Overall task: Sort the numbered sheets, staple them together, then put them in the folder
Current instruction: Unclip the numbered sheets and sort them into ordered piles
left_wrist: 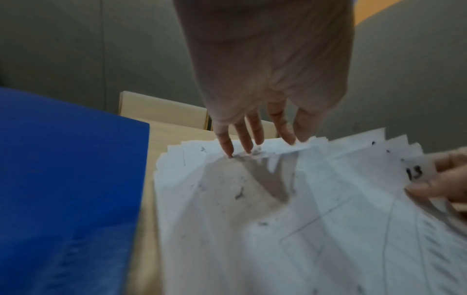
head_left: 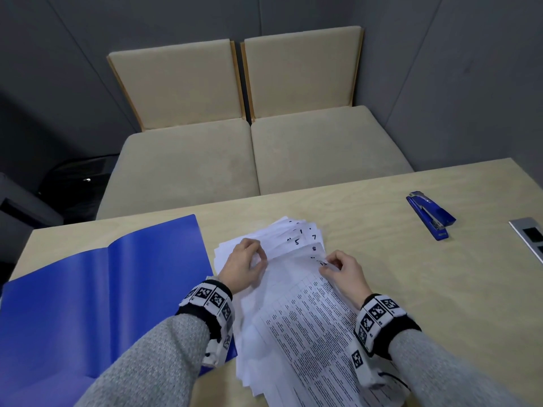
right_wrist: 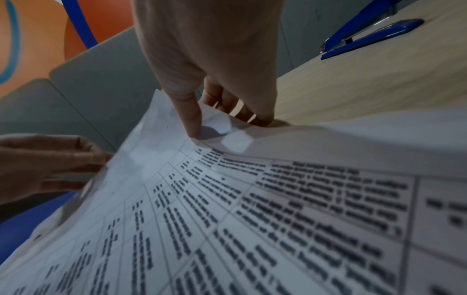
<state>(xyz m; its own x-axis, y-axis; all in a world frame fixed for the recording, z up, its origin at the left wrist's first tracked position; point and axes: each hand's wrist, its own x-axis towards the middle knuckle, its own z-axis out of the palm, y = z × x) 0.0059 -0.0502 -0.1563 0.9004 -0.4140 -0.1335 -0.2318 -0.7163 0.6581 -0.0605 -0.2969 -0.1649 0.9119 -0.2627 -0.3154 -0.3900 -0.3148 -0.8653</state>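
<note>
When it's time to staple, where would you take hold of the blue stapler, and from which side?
Probably from above, across the middle of the stapler's long body, fingers on its two narrow sides. It lies flat on the table, apart from the sheets, to the right of the right hand, so that hand suits best.

Office meeting booth: grey padded wall panels, two beige upholstered bench seats, pale plywood table with recessed metal socket plate.

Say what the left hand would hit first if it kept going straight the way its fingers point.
The left hand already touches the fanned sheets. Straight on, more sheet edges, then bare table; it likely misses the stapler, which lies off to the right.
</note>
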